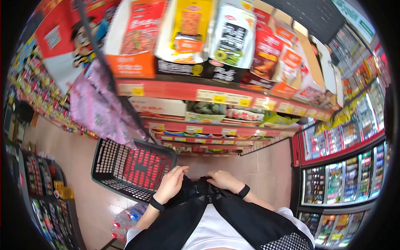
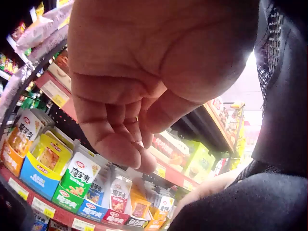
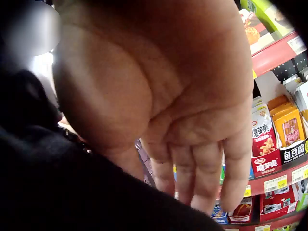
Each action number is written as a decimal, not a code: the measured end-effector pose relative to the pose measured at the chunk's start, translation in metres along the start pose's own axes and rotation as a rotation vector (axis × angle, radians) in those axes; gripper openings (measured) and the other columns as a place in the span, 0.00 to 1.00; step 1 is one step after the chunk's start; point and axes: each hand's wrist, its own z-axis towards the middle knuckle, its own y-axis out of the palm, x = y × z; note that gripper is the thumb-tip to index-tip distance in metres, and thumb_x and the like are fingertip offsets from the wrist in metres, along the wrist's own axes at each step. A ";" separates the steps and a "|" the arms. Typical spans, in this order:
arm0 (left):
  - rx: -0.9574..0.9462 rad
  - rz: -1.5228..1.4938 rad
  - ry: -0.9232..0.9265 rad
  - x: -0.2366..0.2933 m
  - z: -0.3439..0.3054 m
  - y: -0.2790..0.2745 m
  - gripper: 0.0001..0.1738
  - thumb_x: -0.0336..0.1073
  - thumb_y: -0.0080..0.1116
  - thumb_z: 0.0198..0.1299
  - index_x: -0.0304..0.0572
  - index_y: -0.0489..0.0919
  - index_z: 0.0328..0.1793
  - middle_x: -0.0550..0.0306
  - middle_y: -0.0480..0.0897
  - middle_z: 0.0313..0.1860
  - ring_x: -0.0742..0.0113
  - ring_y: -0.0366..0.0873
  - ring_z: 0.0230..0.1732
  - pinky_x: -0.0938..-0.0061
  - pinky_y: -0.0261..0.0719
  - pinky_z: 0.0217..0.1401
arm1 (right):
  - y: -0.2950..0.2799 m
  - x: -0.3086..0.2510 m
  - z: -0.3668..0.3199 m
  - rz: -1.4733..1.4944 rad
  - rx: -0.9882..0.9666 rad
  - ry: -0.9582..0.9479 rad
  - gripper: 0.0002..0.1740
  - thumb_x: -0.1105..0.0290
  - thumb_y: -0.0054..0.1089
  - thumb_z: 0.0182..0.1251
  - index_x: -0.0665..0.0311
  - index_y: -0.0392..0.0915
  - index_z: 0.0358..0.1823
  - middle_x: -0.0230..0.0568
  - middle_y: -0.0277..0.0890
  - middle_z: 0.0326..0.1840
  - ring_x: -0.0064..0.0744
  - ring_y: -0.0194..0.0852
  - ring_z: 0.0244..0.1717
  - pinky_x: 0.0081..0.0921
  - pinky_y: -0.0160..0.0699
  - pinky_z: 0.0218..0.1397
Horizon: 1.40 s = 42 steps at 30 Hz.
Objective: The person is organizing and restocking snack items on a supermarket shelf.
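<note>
Shop aisle w/ a pinkish tiled floor [image 1: 268, 160], drinks fridges [image 1: 346, 180] on the right. Far shelf [image 1: 168, 88] has snack packs [image 1: 234, 35] in open boxes [image 1: 130, 65]. Dark basket [image 1: 95, 166] w/ red base sits left, plastic bottles [image 1: 124, 220] nearer. Black vest [image 1: 177, 225] is near, worn, right by both hands. L hand [image 1: 170, 184]: loosely curled, nothing gripped. R hand [image 1: 226, 182]: relaxed, released, can't tell if it's touching the vest tbh.
</note>
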 end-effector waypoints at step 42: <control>-0.255 0.149 0.144 0.112 0.061 0.222 0.14 0.25 0.48 0.64 0.38 0.76 0.54 0.50 0.81 0.43 0.53 0.81 0.44 0.67 0.80 0.45 | -0.009 0.200 -0.127 0.018 -0.007 0.093 0.22 0.52 0.51 0.69 0.62 0.78 0.51 0.53 0.80 0.49 0.54 0.79 0.50 0.45 0.77 0.52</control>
